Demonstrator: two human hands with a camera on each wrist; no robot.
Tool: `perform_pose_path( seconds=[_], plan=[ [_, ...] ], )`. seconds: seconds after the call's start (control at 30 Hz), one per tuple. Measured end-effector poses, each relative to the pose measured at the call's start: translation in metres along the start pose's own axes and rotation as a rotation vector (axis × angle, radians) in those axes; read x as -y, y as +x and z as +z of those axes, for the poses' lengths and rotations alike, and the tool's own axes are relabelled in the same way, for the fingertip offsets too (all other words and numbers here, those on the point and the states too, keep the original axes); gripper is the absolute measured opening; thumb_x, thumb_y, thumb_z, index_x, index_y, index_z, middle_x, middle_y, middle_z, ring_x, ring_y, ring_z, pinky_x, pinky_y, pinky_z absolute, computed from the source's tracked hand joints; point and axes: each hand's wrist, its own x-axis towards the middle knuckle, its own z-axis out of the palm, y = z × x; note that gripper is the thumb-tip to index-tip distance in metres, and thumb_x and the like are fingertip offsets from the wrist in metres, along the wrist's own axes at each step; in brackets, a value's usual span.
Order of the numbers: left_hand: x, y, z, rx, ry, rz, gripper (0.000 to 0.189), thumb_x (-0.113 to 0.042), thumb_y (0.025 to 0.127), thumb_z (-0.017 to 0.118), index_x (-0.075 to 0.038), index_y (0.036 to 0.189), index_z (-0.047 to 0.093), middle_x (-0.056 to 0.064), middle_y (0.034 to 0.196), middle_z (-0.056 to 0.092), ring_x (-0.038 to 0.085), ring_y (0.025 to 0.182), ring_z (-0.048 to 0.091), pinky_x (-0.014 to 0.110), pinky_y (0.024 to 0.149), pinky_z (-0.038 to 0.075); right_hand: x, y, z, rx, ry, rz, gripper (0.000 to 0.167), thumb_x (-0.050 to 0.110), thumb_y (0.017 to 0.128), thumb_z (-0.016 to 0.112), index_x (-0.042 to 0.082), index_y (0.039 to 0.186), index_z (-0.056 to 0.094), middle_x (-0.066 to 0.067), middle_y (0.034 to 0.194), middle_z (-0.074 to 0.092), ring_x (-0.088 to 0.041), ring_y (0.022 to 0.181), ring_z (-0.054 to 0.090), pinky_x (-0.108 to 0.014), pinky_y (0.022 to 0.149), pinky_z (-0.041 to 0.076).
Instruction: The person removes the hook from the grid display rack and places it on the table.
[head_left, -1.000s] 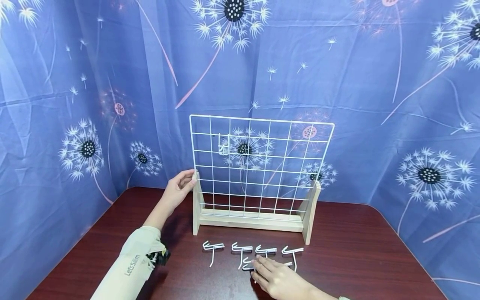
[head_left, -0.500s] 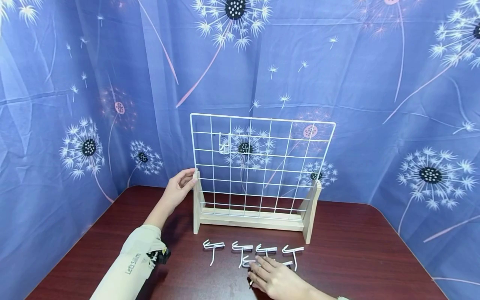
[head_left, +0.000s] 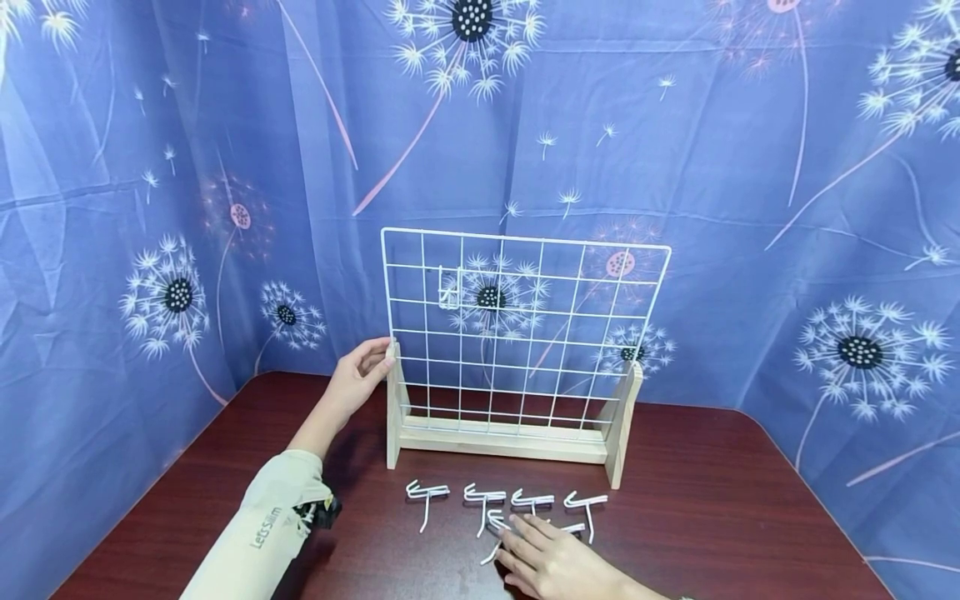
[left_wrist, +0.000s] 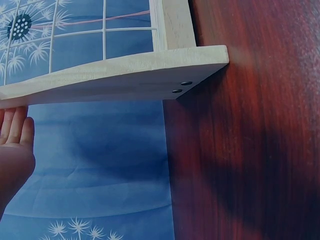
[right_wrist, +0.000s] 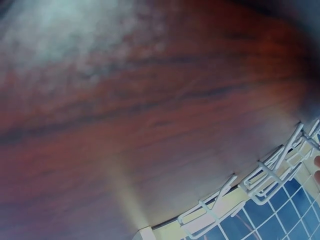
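A white wire grid panel (head_left: 517, 333) stands upright in a wooden stand (head_left: 502, 442). My left hand (head_left: 356, 375) grips the top of the stand's left side piece, with the thumb in front. In the left wrist view, the fingers of the left hand (left_wrist: 17, 135) lie against its outer face. My right hand (head_left: 558, 562) is low over the table, its fingers on a white wire hook (head_left: 496, 520), whose prong sticks out to the lower left; the palm covers the rest. Another white hook end (head_left: 575, 527) shows right of the fingers. The right wrist view shows white hooks (right_wrist: 270, 175) near the grid.
Several white wire hooks lie in a row before the stand, from a leftmost hook (head_left: 427, 493) to a rightmost hook (head_left: 585, 502). One small hook (head_left: 448, 290) hangs on the grid's upper left. A blue dandelion-print curtain (head_left: 712, 167) backs the dark red table (head_left: 705, 483).
The hook under my right fingers has turned: its left end has shifted slightly up and its prong now points out to the lower left. My left hand keeps its place on the stand.
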Motion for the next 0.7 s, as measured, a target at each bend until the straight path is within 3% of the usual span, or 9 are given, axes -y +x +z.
perform_pose_path(
  seconds=[0.27,0.4,0.6,0.7],
  plan=[
    [0.000,0.000,0.001,-0.006,-0.002,-0.001,0.043,-0.010,0.096,0.059,0.004,0.136,0.048,0.026,0.128,0.056,0.021,0.113,0.054,0.013,0.087,0.046,-0.001,0.001,-0.004,-0.008,0.052,0.067,0.037,0.032,0.102,0.041,0.013,0.107,0.073,-0.006,0.109,0.070,-0.022,0.103,0.065,-0.034,0.090,0.051],
    [0.000,-0.001,0.001,-0.004,0.007,-0.003,0.043,-0.009,0.096,0.059,0.005,0.136,0.047,0.026,0.129,0.055,0.016,0.111,0.054,0.012,0.087,0.045,-0.005,0.004,-0.009,-0.004,0.110,0.125,0.038,0.030,0.103,0.039,0.010,0.110,0.071,-0.007,0.114,0.068,-0.022,0.107,0.063,-0.036,0.101,0.043],
    [-0.001,-0.001,0.000,-0.006,0.018,0.006,0.044,-0.010,0.097,0.058,0.005,0.137,0.047,0.026,0.130,0.055,0.024,0.115,0.053,0.012,0.087,0.045,-0.018,0.010,-0.021,0.027,0.185,0.219,0.039,0.027,0.104,0.037,0.006,0.117,0.068,-0.009,0.122,0.064,-0.024,0.114,0.059,-0.040,0.099,0.043],
    [-0.001,-0.001,-0.001,-0.005,0.019,0.008,0.045,-0.010,0.097,0.058,0.006,0.137,0.046,0.026,0.131,0.054,0.020,0.114,0.053,0.012,0.087,0.045,-0.022,0.012,-0.024,0.060,0.199,0.256,0.040,0.027,0.104,0.035,0.006,0.120,0.066,-0.009,0.126,0.062,-0.023,0.116,0.057,-0.040,0.100,0.042]
  ],
)
